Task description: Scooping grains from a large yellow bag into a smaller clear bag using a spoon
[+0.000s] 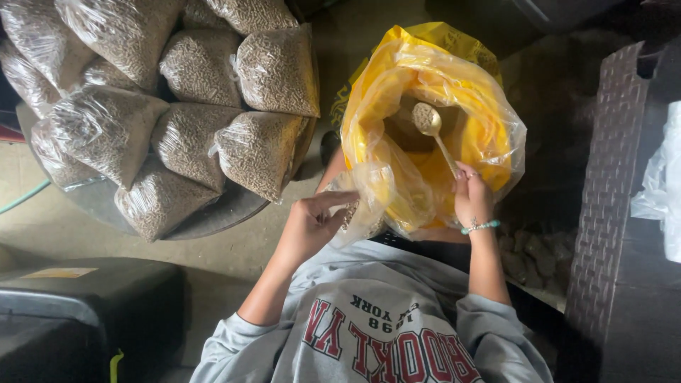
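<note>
My right hand [473,198] grips the handle of a long metal spoon [431,126] whose bowl is heaped with brown pellets, held inside a big yellow sack [397,78] lined with clear plastic. My left hand [313,221] pinches the mouth of a small clear plastic bag [363,206] that holds some pellets, just left of the sack's rim. A beaded bracelet circles my right wrist.
A round tray [213,213] at the upper left carries several filled, tied clear bags of pellets [259,145]. A dark patterned surface [610,198] with white plastic [660,184] lies to the right. A black box [78,298] sits at the lower left.
</note>
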